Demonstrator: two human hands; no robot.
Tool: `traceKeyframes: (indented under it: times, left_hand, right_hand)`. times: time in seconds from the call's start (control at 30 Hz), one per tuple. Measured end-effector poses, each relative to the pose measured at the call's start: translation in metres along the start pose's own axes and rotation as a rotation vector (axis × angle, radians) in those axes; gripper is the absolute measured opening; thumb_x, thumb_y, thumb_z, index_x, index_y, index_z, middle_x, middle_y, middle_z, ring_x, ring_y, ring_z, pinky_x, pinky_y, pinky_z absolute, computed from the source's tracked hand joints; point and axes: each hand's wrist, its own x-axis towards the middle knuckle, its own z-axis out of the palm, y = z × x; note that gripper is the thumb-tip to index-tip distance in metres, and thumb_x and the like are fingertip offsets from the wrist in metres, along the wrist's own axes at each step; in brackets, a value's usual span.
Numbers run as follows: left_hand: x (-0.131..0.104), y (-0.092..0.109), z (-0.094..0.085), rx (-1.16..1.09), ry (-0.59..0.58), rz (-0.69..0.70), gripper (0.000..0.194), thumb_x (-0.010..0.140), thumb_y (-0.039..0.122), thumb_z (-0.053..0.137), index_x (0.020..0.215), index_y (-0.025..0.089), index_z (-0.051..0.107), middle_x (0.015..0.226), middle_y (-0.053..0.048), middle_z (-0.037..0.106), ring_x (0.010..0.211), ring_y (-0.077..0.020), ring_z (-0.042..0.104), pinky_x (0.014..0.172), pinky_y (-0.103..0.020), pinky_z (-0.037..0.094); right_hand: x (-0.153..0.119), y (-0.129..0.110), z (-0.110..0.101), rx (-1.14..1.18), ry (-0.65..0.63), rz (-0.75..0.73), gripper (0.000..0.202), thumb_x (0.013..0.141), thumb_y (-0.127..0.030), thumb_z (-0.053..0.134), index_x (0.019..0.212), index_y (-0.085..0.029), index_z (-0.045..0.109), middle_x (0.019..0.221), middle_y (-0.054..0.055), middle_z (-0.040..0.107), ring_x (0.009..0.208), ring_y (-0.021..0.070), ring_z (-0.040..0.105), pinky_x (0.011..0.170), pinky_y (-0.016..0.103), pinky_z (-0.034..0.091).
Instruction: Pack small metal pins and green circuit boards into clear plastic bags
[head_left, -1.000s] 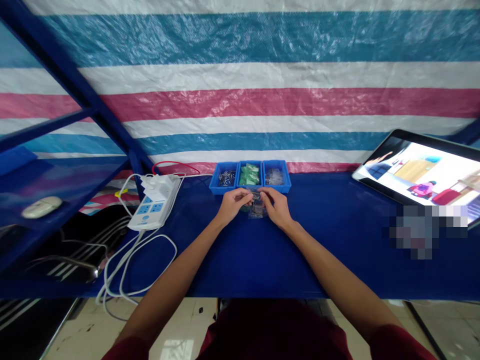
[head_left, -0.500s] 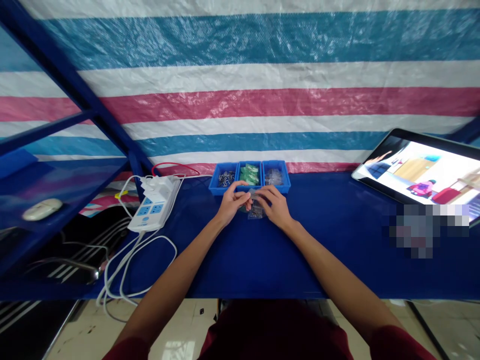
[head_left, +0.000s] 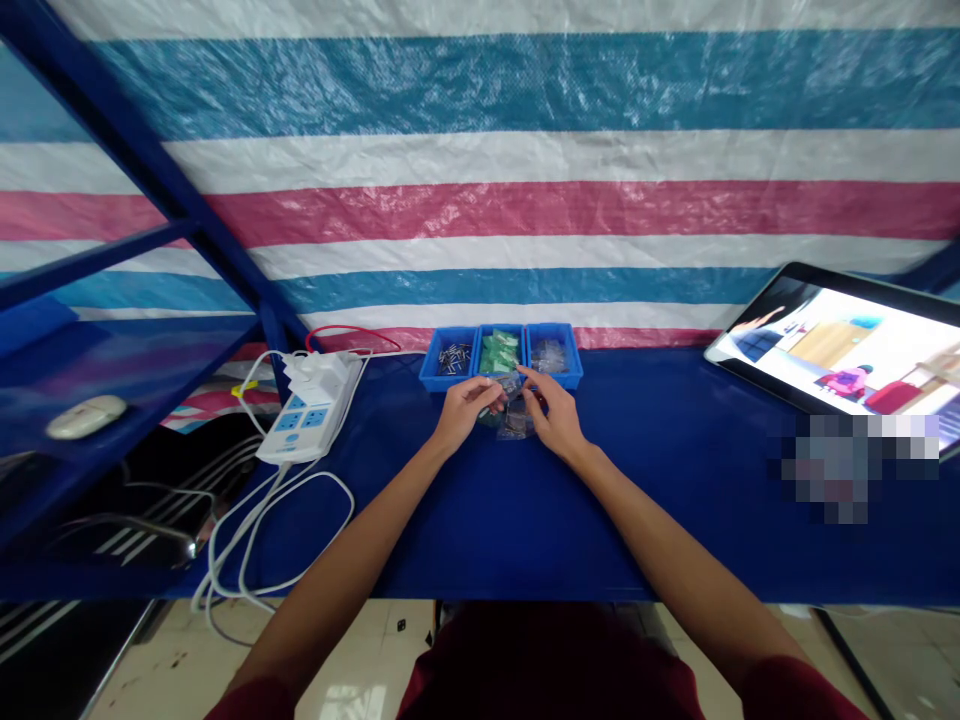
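Note:
Between my hands is a small clear plastic bag [head_left: 510, 383]. My left hand [head_left: 466, 408] pinches its left side. My right hand [head_left: 553, 412] is at its right edge, thumb and forefinger apart; whether they touch the bag is hard to tell. Another clear bag with small dark contents [head_left: 514, 424] lies on the blue table just below. Behind my hands stand three joined blue bins: the left one holds metal screws [head_left: 454, 358], the middle one green packets [head_left: 499, 352], the right one clear bags [head_left: 549, 355].
A white power strip [head_left: 309, 420] with looped white cables [head_left: 247, 530] lies at the left. On the right a tablet [head_left: 840, 350] leans at the back. A white mouse [head_left: 86, 417] rests on the left shelf.
My left forefinger has come down closer to the thumb. The thumb and forefinger of my right hand have spread apart, and the bag between my hands shows more.

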Motion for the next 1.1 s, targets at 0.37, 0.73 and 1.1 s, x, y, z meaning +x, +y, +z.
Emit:
traceKeyframes:
  times: [0.37,0.73,1.1]
  left_hand:
    - [-0.0022,0.0012,0.0018,-0.196,-0.082,-0.105,0.036,0.076,0.045,0.07,0.066,0.012,0.063,0.064,-0.003,0.063,0.054,-0.0114,0.057,0.057,-0.026,0.047]
    - [-0.0001,-0.0065,0.0001,0.063,-0.053,0.084,0.034,0.076,0.039,0.071,0.099,0.015,0.063,0.079,-0.002,0.065,0.071,-0.0131,0.063,0.066,-0.024,0.05]
    - [-0.0016,-0.002,0.0009,-0.11,-0.053,0.016,0.037,0.077,0.04,0.071,0.102,0.015,0.06,0.066,0.0,0.064,0.052,-0.0105,0.059,0.056,-0.024,0.05]
  right_hand:
    - [-0.0006,0.0048,0.0026,-0.117,0.049,-0.136,0.028,0.092,-0.022,0.046,0.111,-0.023,0.067,0.106,0.009,0.059,0.082,0.0162,0.06,0.071,0.029,0.052]
    - [0.0039,-0.0016,0.0005,0.013,-0.02,0.055,0.028,0.094,-0.034,0.048,0.08,-0.018,0.066,0.068,0.003,0.06,0.063,0.0147,0.056,0.064,0.027,0.048]
    - [-0.0006,0.0036,0.001,-0.142,0.057,-0.154,0.025,0.092,-0.023,0.049,0.111,-0.021,0.066,0.115,0.012,0.055,0.087,0.0176,0.061,0.071,0.031,0.054]
